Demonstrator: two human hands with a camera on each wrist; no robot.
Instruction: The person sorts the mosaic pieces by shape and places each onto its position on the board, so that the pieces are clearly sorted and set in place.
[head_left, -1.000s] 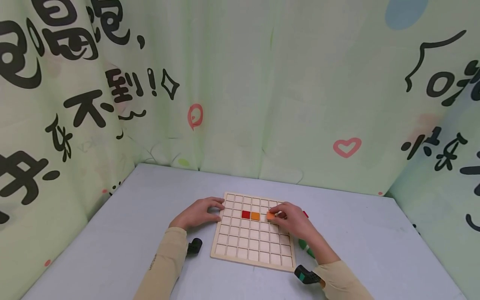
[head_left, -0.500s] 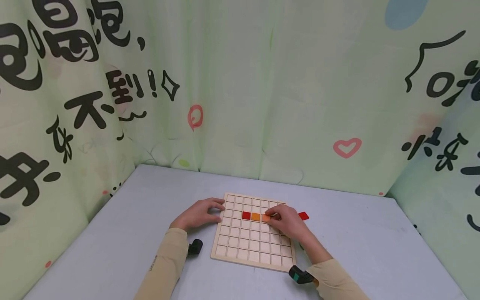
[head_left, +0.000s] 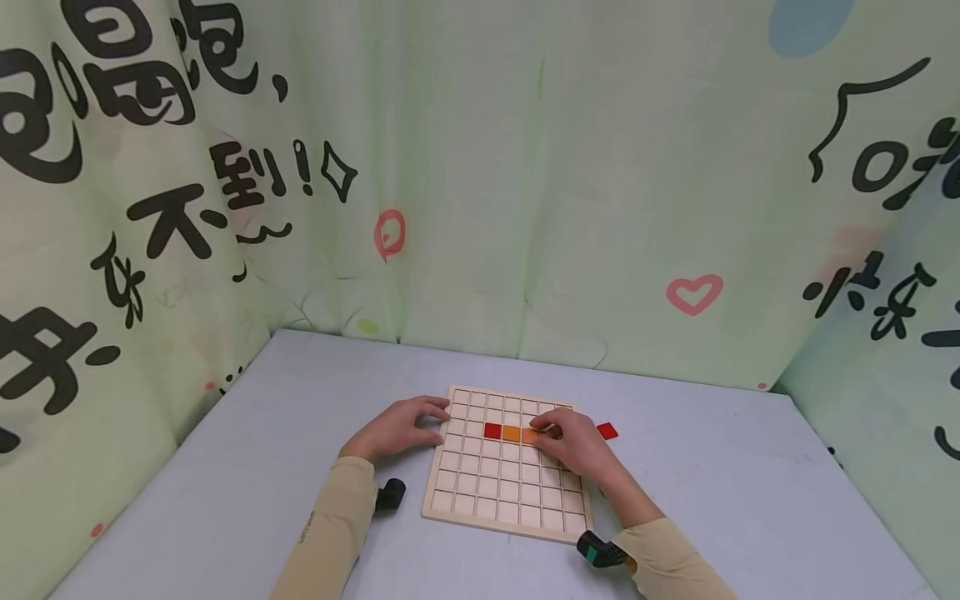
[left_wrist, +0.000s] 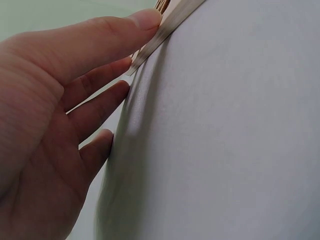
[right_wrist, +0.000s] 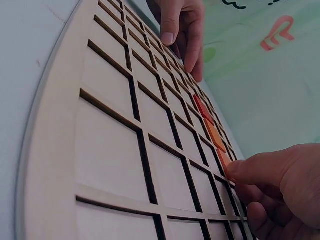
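Observation:
A square wooden grid board point(head_left: 506, 526) lies on the table, with a red tile point(head_left: 492, 431) and an orange tile point(head_left: 511, 433) side by side in its cells. Just right of them, a lighter orange tile point(right_wrist: 224, 160) is pinched between the thumb and fingers of my right hand point(head_left: 576, 440); it sits at its cell, partly covered by the fingertips. My left hand point(head_left: 397, 427) rests against the board's left edge, fingers spread. In the left wrist view its thumb point(left_wrist: 145, 20) touches the wooden edge.
Beyond the board's right edge another red tile point(head_left: 607, 431) lies on the table point(head_left: 712, 475), partly behind my right hand. Printed curtains point(head_left: 600, 208) enclose the table at the back and sides.
My right hand has moved slightly left, bringing the lighter orange tile beside the orange one. Green pieces right of the board are now covered by the right arm. The left hand stays put.

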